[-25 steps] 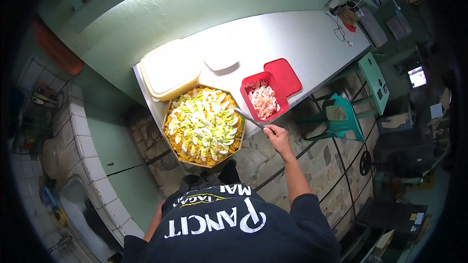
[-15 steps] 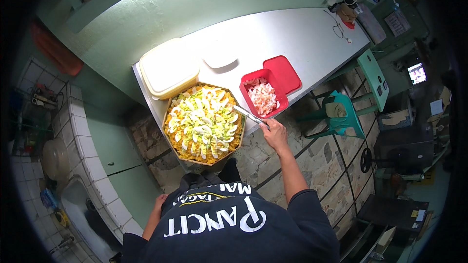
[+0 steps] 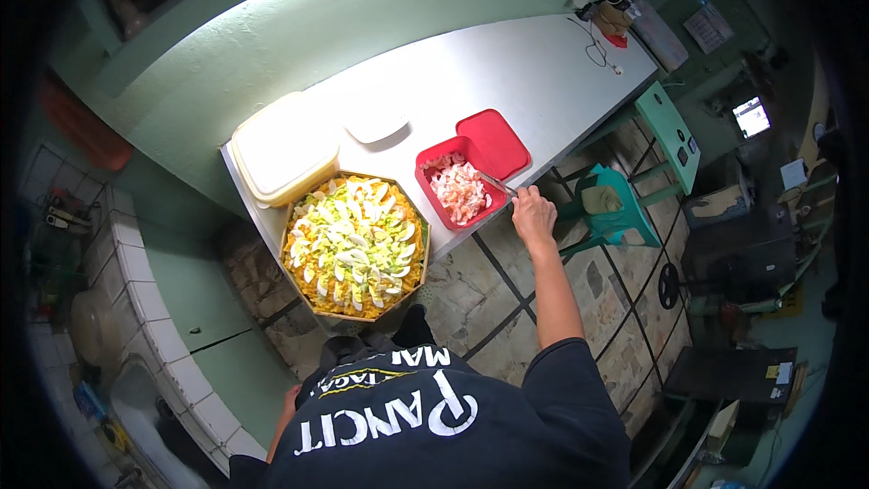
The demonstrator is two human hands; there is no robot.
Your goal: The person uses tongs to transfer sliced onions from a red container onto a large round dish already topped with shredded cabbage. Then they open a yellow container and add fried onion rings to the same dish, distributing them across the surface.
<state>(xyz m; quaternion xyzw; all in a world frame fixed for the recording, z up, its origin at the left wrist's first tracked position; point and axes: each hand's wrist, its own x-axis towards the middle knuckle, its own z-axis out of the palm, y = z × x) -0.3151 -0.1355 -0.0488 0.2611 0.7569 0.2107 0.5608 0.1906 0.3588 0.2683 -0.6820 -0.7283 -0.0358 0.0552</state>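
Note:
My right hand is closed on the handle of slim metal tongs. Their far end reaches into a red square container holding pinkish-white chopped pieces, perhaps shrimp. To the left, an eight-sided tray at the table's near edge is filled with orange-yellow noodles, topped with egg slices and shredded pale green vegetable. My left hand hangs low beside my body, mostly covered by my dark shirt; its fingers are hidden.
A red lid lies behind the red container on the white table. Beyond the tray stand a cream lidded tub and a white dish. A green chair is to the right; a tiled sink counter is at left.
My right hand has moved right with the tongs, away from the tray's edge, and their end is now in the red container. The whole view has shifted slightly.

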